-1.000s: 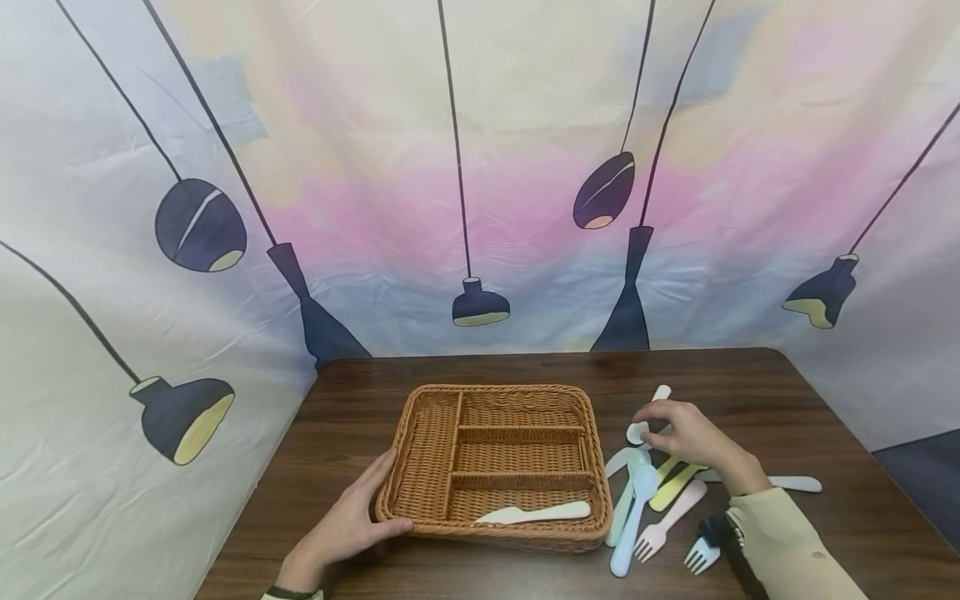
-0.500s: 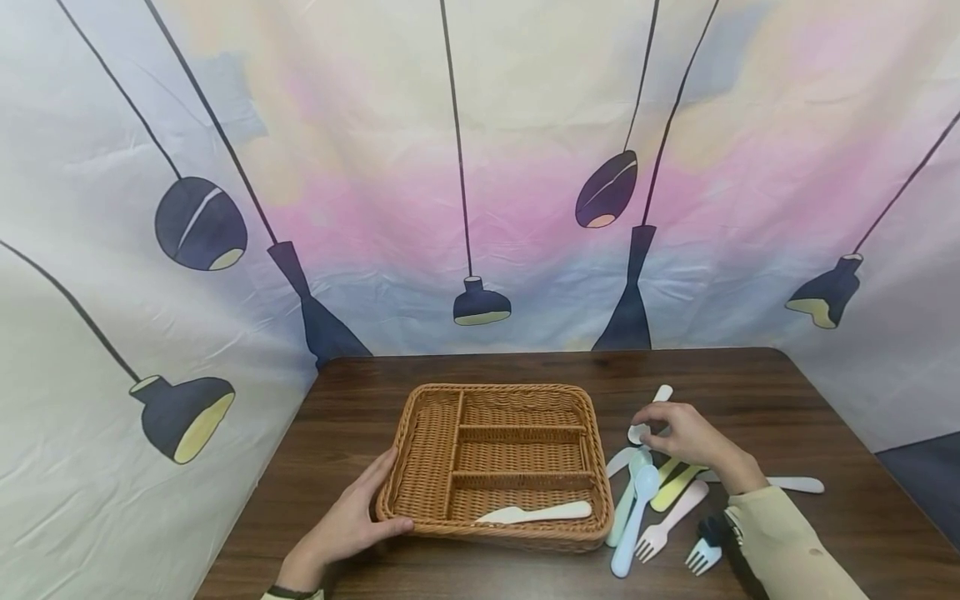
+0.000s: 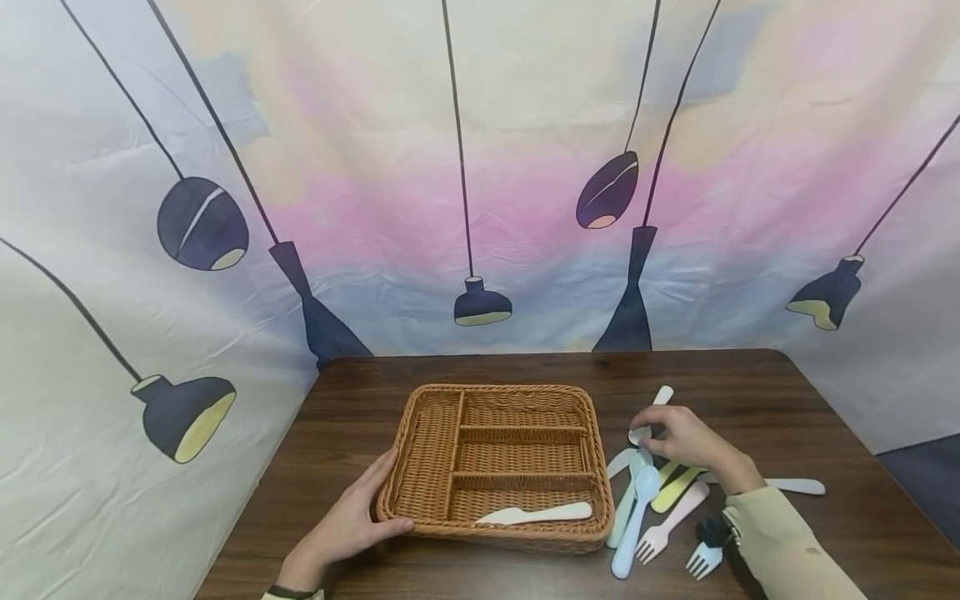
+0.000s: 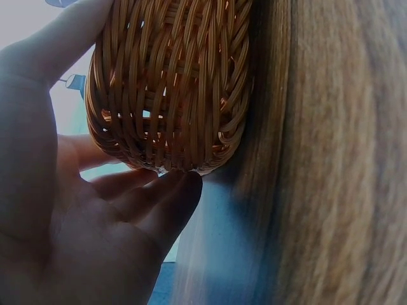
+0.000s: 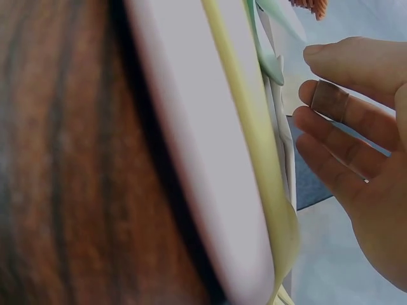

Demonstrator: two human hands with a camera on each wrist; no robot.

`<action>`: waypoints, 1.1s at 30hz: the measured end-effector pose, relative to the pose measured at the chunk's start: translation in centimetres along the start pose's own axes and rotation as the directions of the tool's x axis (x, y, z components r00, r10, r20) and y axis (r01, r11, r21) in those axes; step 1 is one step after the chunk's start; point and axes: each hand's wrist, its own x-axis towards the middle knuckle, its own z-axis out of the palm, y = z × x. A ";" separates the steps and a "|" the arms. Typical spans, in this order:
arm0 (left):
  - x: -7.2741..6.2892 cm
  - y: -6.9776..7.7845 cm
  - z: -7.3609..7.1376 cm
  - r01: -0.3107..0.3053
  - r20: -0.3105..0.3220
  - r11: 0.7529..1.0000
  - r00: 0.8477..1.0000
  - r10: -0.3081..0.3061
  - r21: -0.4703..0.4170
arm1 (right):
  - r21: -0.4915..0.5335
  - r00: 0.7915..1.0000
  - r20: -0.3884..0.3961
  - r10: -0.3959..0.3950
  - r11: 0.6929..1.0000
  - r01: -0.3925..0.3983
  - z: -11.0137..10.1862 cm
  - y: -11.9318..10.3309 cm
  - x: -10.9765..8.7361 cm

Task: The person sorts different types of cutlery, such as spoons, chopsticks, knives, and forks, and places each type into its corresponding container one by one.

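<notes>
My left hand (image 3: 348, 517) grips the near left corner of a wicker basket (image 3: 416, 467), thumb along the front rim. In the left wrist view its fingers (image 4: 162, 213) press against the woven wall. A white knife (image 3: 536, 512) lies in the basket's front compartment. Over the cutlery on the right, my right hand (image 3: 686, 437) has its fingertips right at the bowl of a white spoon (image 3: 662, 395). The right wrist view shows thumb and fingers apart, with nothing between them. Below them lie a pale blue spoon (image 3: 636, 525), a mint-green spoon (image 3: 622, 512) and a pink fork (image 3: 671, 521).
Yellow cutlery handles (image 3: 678, 487) and a white handle (image 3: 798, 485) poke out around the right forearm. A pale blue fork (image 3: 703, 560) lies near the right cuff. Dividers (image 3: 517, 432) split the basket into compartments. A printed cloth (image 3: 375, 167) hangs behind the wooden table (image 3: 352, 392).
My right hand has dipped slightly, its fingers now covering more of the white spoon's bowl. The left hand and the basket have stayed in place.
</notes>
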 end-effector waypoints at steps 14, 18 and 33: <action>0.0 0.1 0.0 -0.016 -0.018 1.000 1.000 0.017 0.010 | -0.015 1.000 0.007 -0.006 1.000 0.006 0.5 0.3 0.2; 0.0 0.1 0.0 -0.023 -0.022 1.000 0.999 0.023 0.007 | -0.025 1.000 0.003 -0.012 1.000 0.012 0.5 0.3 0.2; -0.1 0.1 0.0 0.002 -0.010 1.000 1.000 -0.002 -0.003 | -0.014 0.997 0.033 0.067 0.998 -0.067 0.1 0.3 -0.5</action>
